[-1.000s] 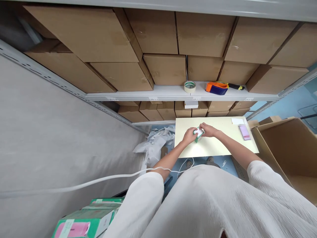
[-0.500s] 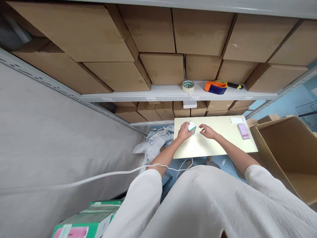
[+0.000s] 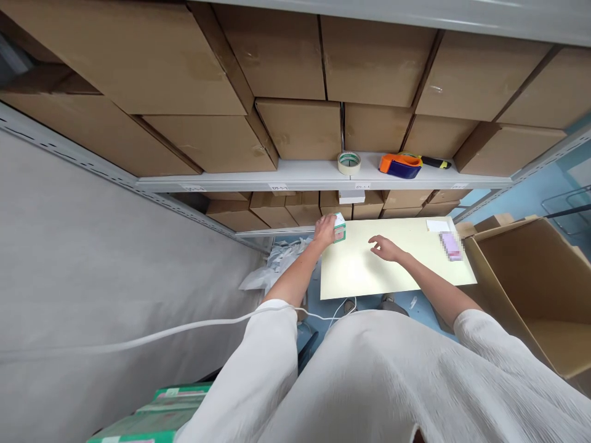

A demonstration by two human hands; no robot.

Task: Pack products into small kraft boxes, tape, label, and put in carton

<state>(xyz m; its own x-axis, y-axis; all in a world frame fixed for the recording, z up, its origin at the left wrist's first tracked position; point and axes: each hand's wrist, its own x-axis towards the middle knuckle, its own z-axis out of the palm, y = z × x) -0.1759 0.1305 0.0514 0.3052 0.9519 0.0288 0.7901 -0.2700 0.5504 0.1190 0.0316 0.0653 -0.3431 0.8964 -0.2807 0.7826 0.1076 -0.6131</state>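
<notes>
My left hand (image 3: 325,230) grips a small green and white box (image 3: 340,228) at the far left corner of the pale yellow tabletop (image 3: 355,277). Its fingers wrap over the box's left side and hide part of it. Over the middle of the tabletop, my right hand (image 3: 385,248) hovers with bent fingers apart and nothing in them. A pale purple item (image 3: 450,246), blurred out by pixels, lies near the table's right end. Beside it is a white card or paper slip (image 3: 438,226).
Shelves of cardboard boxes (image 3: 298,129) rise behind the table. On the shelf sit a tape roll (image 3: 349,163), an orange and blue tape dispenser (image 3: 399,165) and a black-yellow cutter (image 3: 436,162). A large open carton (image 3: 530,289) stands right; a white cable (image 3: 184,329) crosses left.
My left hand has carried the small box left and away from me, to the table's far left corner. My right hand has stayed nearly in place.
</notes>
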